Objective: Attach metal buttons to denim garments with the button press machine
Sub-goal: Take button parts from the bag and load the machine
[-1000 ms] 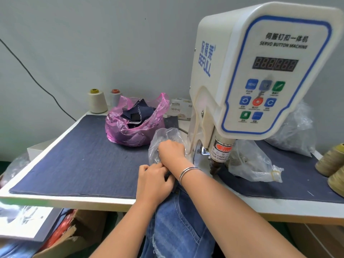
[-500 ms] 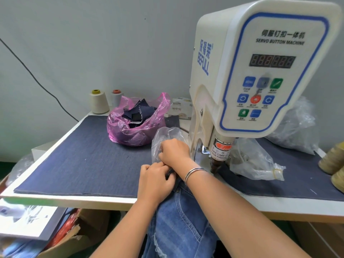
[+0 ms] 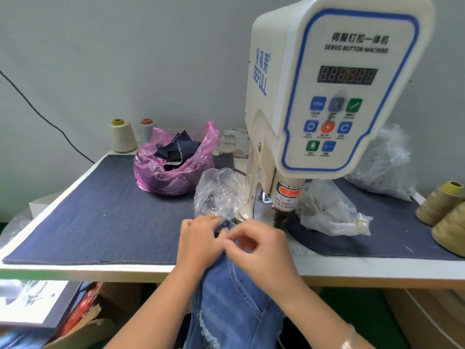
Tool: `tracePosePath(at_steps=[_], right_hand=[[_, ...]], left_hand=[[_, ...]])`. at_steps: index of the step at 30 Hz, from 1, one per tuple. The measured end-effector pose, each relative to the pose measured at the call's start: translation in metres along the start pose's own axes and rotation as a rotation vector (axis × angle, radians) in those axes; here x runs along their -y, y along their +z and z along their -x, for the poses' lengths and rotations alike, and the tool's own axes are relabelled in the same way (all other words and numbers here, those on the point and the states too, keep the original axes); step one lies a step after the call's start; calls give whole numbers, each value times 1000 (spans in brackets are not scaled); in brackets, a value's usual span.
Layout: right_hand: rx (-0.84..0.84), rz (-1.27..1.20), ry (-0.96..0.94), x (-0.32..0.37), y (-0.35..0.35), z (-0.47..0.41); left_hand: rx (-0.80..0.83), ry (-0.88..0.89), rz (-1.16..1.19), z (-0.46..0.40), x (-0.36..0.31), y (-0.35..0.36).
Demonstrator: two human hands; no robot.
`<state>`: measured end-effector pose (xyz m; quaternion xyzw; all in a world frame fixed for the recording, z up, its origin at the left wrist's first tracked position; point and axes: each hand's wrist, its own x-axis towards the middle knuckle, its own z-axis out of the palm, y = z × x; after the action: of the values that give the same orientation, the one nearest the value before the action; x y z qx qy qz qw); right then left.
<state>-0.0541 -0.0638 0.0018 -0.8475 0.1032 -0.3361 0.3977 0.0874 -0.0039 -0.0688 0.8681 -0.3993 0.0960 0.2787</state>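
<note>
Step in hand appears to be positioning: left hand (image 3: 200,241) and right hand (image 3: 256,244) pinch the jeans waistband (image 3: 224,226), near-left of the press head (image 3: 283,217); next, slide it right beneath the head.

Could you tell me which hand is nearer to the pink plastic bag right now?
Left. The left hand lies in front of the pink bag; the right hand is farther off, before the press head.

Plain grey wall (image 3: 125,59) behind a white-edged surface (image 3: 226,269); a dark cable (image 3: 45,119) slants across the wall
</note>
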Motion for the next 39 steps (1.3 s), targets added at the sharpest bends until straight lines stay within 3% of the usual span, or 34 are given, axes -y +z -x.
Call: tracePosePath(at_steps=[7, 20, 39], right_hand=[[-216, -187, 340, -52, -53, 20], [-62, -199, 293, -82, -47, 2], [-115, -135, 176, -85, -46, 5]], left_hand=[[-35, -29, 18, -1, 4, 6], [-10, -44, 6, -2, 5, 6], [-17, -43, 30, -2, 3, 4]])
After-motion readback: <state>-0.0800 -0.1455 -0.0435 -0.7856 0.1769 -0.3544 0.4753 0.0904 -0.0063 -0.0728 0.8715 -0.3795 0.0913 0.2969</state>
